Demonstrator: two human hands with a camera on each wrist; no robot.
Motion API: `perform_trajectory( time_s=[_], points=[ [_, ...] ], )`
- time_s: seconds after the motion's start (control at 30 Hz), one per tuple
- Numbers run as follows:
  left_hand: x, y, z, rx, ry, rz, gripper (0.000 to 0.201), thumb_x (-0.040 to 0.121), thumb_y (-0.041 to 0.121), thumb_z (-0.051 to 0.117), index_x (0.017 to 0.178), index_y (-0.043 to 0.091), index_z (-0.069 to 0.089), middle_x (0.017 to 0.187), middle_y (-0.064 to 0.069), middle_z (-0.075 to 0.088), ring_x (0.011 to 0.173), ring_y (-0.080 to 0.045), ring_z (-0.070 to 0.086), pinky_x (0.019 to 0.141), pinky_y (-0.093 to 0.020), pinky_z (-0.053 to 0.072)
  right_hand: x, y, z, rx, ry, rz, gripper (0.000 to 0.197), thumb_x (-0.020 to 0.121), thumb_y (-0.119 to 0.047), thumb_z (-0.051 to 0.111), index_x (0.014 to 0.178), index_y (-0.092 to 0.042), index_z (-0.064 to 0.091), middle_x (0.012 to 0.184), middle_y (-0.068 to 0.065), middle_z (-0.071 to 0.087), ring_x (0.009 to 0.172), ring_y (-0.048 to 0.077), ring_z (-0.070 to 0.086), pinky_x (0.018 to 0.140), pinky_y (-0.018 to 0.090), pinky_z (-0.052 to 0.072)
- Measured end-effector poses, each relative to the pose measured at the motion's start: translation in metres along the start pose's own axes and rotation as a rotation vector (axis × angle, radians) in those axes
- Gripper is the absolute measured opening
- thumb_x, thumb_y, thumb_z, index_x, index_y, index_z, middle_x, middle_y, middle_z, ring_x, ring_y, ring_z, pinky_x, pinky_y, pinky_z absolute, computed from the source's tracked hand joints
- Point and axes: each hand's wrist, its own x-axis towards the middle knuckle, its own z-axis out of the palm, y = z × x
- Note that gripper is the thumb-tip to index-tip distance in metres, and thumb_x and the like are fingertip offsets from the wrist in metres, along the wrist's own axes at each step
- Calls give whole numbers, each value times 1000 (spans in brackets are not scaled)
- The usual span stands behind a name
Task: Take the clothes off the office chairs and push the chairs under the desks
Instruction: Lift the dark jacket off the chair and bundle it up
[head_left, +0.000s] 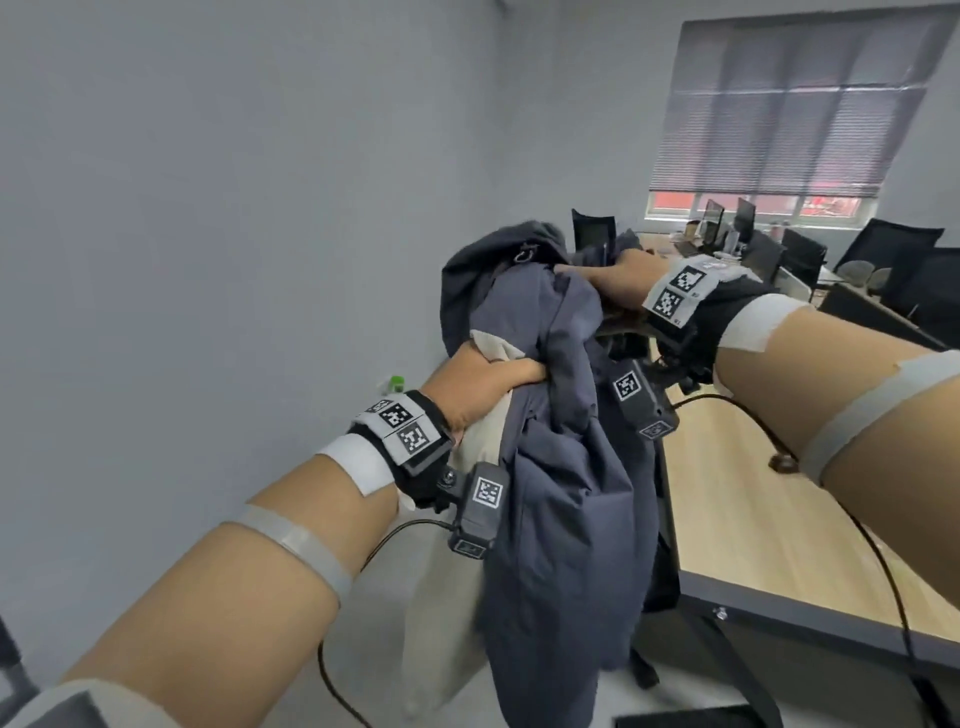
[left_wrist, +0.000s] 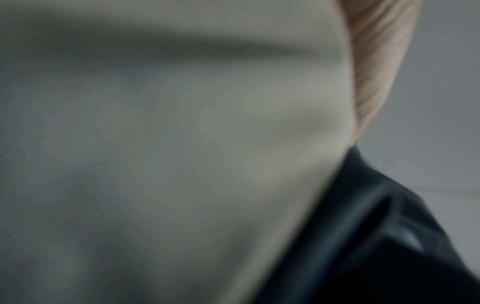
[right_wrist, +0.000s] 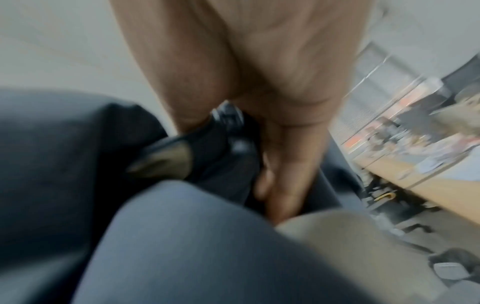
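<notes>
A dark navy jacket (head_left: 561, 467) hangs in the air in front of me, with a cream garment (head_left: 447, 597) bunched behind it. My left hand (head_left: 488, 379) grips both fabrics in a fist at mid height. My right hand (head_left: 602, 275) holds the jacket's top near the collar, thumb and fingers closed on dark cloth (right_wrist: 226, 156). In the left wrist view the cream cloth (left_wrist: 168, 154) fills the frame beside a strip of navy (left_wrist: 363, 236). The chair the clothes came from is hidden behind them; only a black strut (head_left: 641, 670) shows below.
A long wood-topped desk (head_left: 779, 519) with a black frame runs along the right. Black office chairs (head_left: 883, 244) and monitors (head_left: 711, 213) stand at its far end under a window with blinds. A grey wall fills the left. Cables hang from both wrists.
</notes>
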Motion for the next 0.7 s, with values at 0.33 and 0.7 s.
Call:
perform_trajectory(
  time_s=[0.33,0.7],
  points=[
    [21,24,-20,-7,186,-48,47,61,40,79,97,11,77,104,-12,79,101,-31,74,99,-54,55,-53,30,-2,-497,-400,-541,119,60,-70,77,155,-38,14,157,-6,23,143,12,26,121,40,25],
    [-12,48,-24,-566,-26,-170,43,98,33,59,130,6,67,127,-20,70,118,-36,68,106,-52,50,-47,46,55,-344,-247,-723,133,58,-30,94,153,-45,2,149,2,47,129,21,55,106,27,44]
  ],
)
